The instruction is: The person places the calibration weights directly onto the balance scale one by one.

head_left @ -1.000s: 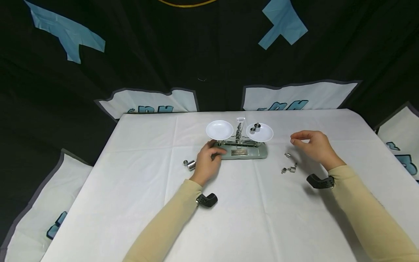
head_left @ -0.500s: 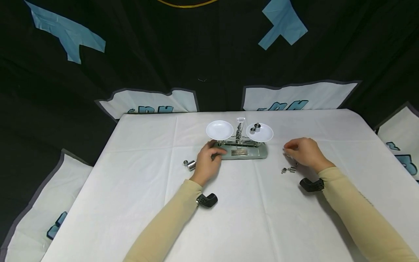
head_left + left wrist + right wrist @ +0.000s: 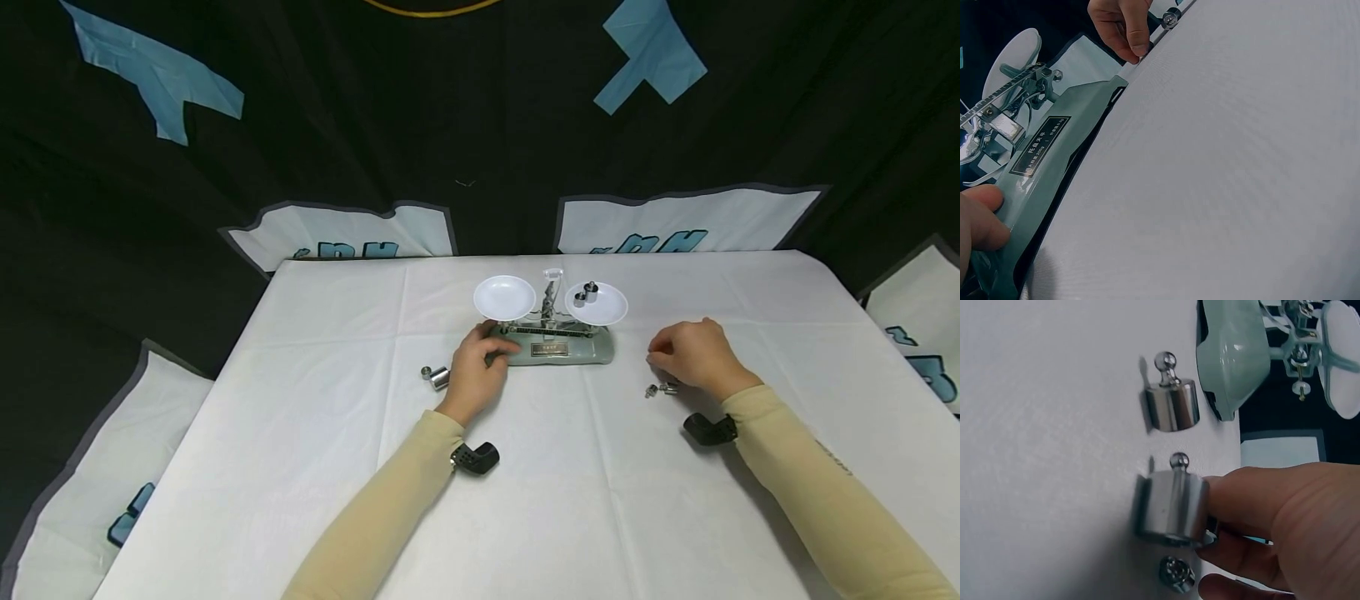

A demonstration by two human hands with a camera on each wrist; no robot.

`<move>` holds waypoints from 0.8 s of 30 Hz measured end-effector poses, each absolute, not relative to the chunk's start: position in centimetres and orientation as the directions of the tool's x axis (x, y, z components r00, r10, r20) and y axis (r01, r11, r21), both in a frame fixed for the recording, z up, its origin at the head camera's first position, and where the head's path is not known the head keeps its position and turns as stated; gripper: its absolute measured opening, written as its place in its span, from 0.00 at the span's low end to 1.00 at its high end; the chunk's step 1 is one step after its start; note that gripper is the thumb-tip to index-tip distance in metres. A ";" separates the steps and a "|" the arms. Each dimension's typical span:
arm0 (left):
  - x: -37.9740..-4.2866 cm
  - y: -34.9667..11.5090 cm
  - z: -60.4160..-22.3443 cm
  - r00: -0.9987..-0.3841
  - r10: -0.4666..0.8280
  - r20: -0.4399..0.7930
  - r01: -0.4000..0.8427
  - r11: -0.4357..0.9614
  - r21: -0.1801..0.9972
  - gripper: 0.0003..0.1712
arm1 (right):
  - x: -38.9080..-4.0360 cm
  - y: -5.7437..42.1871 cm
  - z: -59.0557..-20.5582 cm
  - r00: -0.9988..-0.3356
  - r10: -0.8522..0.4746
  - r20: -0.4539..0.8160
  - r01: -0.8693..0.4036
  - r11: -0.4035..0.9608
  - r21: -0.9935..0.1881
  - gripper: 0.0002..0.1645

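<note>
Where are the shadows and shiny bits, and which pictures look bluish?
Head view: a soft shadow on the white cloth tabletop beside the right arm's tan sleeve; right wrist view: dark shadows left of the silver metal cylinder weights, bright streaks on their sides, glints on the glossy green balance base; both wrist views: bluish, darker tint.

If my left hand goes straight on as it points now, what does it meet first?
Most likely the green balance base: the left hand touches its left end. Depth beyond is hard to judge.
</note>
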State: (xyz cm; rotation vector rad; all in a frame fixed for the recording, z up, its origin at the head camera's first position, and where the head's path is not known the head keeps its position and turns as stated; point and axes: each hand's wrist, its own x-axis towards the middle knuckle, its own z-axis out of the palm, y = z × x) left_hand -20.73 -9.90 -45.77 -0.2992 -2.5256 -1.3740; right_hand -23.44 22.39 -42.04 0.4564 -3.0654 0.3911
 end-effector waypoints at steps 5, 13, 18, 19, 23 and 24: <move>-20.7 -9.9 -45.8 -0.948 0.062 0.313 0.296 0.536 0.791 0.14 | -23.2 22.1 -41.8 -0.948 -0.310 0.078 -0.319 0.925 -0.206 0.07; -20.6 -9.9 -45.8 -0.945 0.062 0.321 0.303 0.533 0.790 0.15 | -23.0 21.9 -41.8 -0.946 -0.314 0.082 -0.324 0.927 -0.188 0.06; -20.6 -10.0 -45.8 -0.945 0.063 0.320 0.303 0.535 0.789 0.15 | -22.9 21.8 -41.7 -0.946 -0.314 0.082 -0.324 0.926 -0.192 0.05; -20.6 -10.0 -45.8 -0.946 0.064 0.318 0.302 0.536 0.789 0.15 | -22.9 21.8 -41.7 -0.946 -0.313 0.081 -0.323 0.926 -0.194 0.05; -20.6 -10.0 -45.8 -0.944 0.067 0.322 0.306 0.536 0.787 0.14 | -22.9 21.9 -41.7 -0.949 -0.306 0.082 -0.316 0.928 -0.197 0.04; -20.6 -10.0 -45.7 -0.945 0.066 0.321 0.305 0.536 0.787 0.14 | -22.9 21.9 -41.8 -0.949 -0.304 0.085 -0.315 0.928 -0.198 0.04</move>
